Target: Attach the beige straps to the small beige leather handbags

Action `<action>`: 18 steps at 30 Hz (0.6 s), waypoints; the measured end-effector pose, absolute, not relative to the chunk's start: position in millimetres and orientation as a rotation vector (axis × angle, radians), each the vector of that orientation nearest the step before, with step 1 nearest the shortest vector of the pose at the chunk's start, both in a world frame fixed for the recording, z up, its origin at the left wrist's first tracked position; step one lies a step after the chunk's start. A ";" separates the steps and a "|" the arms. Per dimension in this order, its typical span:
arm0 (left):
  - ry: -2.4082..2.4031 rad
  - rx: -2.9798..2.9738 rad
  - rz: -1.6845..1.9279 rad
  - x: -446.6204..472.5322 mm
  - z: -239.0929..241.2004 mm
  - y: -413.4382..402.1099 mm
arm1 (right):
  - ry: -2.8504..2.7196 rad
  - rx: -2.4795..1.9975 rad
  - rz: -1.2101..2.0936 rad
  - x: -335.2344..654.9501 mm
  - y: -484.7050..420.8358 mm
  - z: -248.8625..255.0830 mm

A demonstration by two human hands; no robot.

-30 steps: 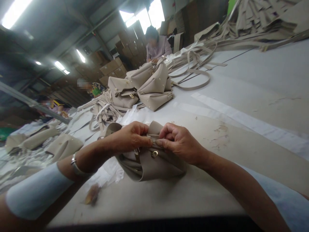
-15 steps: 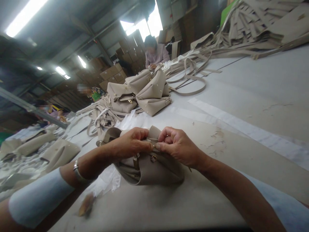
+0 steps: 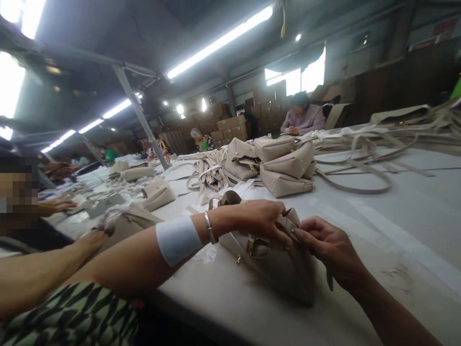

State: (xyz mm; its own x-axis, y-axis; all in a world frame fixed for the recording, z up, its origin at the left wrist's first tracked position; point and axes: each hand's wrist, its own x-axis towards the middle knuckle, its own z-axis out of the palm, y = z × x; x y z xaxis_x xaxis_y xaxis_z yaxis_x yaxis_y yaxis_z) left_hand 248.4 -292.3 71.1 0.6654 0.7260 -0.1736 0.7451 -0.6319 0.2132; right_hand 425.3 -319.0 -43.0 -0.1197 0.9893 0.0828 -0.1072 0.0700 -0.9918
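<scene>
A beige handbag (image 3: 281, 274) with gold-coloured fittings rests tilted on the table before me. My left hand (image 3: 264, 218) is closed over the bag's upper edge, its fingers partly hidden behind the rim. From the other side my right hand (image 3: 329, 242) pinches the same edge, thumb and forefinger close to my left fingertips, near a strap end. A gold clasp (image 3: 250, 244) shows below my left wrist. The small spot between my two thumbs is too blurred to make out.
Several beige handbags (image 3: 288, 168) are piled just beyond mine, with bundled straps (image 3: 211, 168) to their left and loose straps (image 3: 367, 190) to their right. A co-worker's arm (image 3: 75, 257) reaches in at left beside another bag (image 3: 126, 226). Another person (image 3: 304, 117) sits across the table.
My view has swung left and levelled, bringing a nearby co-worker's arm into sight. The handbag has turned and tilts more to the right. Both hands keep hold of its edge.
</scene>
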 end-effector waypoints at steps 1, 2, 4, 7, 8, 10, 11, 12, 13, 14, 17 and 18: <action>1.235 2.723 -0.144 242.7 78.6 -296.2 | -1.232 -1.001 1.332 428.1 -318.4 -42.0; 1.276 2.797 -0.187 236.0 85.2 -298.8 | -1.203 -0.992 1.368 430.6 -317.6 -41.6; 1.327 2.875 -0.245 219.4 94.5 -299.6 | -1.168 -0.994 1.422 433.6 -316.1 -42.8; 1.424 2.922 -0.141 188.7 97.1 -289.6 | -1.208 -0.994 1.446 434.3 -315.1 -45.6; 1.474 2.935 -0.060 177.9 95.5 -284.4 | -1.245 -1.015 1.423 434.6 -315.2 -45.2; 1.617 2.923 0.131 158.4 89.9 -274.4 | -1.345 -1.093 1.285 436.2 -315.9 -40.7; 1.698 2.897 0.227 151.3 86.0 -270.5 | -1.416 -1.142 1.170 437.5 -316.5 -37.1; 1.773 2.865 0.316 147.1 81.2 -267.9 | -1.501 -1.184 1.031 438.8 -317.2 -33.2; 1.829 2.837 0.395 146.5 75.5 -266.7 | -1.597 -1.213 0.885 439.5 -318.2 -29.7; 1.858 2.819 0.463 149.6 68.8 -266.9 | -1.700 -1.231 0.748 439.1 -319.5 -27.2; 1.763 2.863 0.623 173.8 43.9 -276.2 | -1.945 -1.278 0.424 426.3 -326.2 -26.8; 1.707 2.886 0.674 181.7 34.6 -282.5 | -1.990 -1.295 0.351 417.5 -328.9 -28.3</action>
